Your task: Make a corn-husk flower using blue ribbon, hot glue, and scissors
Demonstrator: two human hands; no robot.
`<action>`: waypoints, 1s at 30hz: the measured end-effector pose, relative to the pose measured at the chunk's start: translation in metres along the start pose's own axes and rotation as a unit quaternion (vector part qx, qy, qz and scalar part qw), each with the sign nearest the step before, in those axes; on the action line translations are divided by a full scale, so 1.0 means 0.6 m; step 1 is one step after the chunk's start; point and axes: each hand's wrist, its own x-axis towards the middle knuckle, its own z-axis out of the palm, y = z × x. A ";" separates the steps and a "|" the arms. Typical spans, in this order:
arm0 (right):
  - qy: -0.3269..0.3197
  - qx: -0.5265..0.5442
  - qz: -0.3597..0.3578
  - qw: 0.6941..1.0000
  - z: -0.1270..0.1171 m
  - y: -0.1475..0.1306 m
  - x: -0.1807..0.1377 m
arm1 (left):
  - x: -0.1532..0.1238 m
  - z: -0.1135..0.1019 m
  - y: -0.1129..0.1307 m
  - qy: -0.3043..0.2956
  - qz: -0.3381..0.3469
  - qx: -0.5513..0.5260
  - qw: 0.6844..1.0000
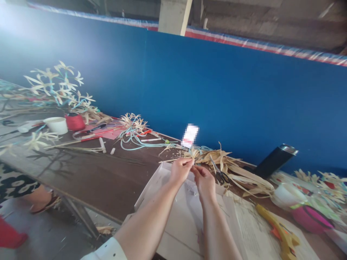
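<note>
My left hand [181, 169] and my right hand [205, 180] meet above an open white box [154, 182], fingers pinched together. Between their fingertips is a small husk flower [193, 153], its pale strips fanning upward; the fingers cover its lower end. Just beyond lies a heap of dried husks [225, 160], spreading to the right. Dark-handled scissors [222, 176] rest against it, close to my right hand. A small white blurred-out rectangle [190, 135] stands behind my hands near the blue wall.
A yellow glue gun [279, 231] lies on printed paper at right, near a pink pouch [311, 218], a white cup [288, 195] and a tilted black flask [276, 160]. Finished husk flowers [58, 85], a white tub [56, 125] and red thread [74, 122] stand left. Another person's foot [45, 200] shows below.
</note>
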 end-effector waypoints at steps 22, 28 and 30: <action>0.012 0.215 0.087 0.973 0.005 -0.004 0.001 | 0.016 -0.016 0.005 0.091 -0.213 -0.256 0.939; -0.027 0.240 0.091 0.966 0.008 -0.009 -0.003 | 0.015 -0.014 0.006 0.014 -0.183 -0.293 0.938; -0.051 0.243 0.091 0.964 0.009 -0.011 -0.006 | 0.012 -0.011 0.006 -0.051 -0.154 -0.303 0.939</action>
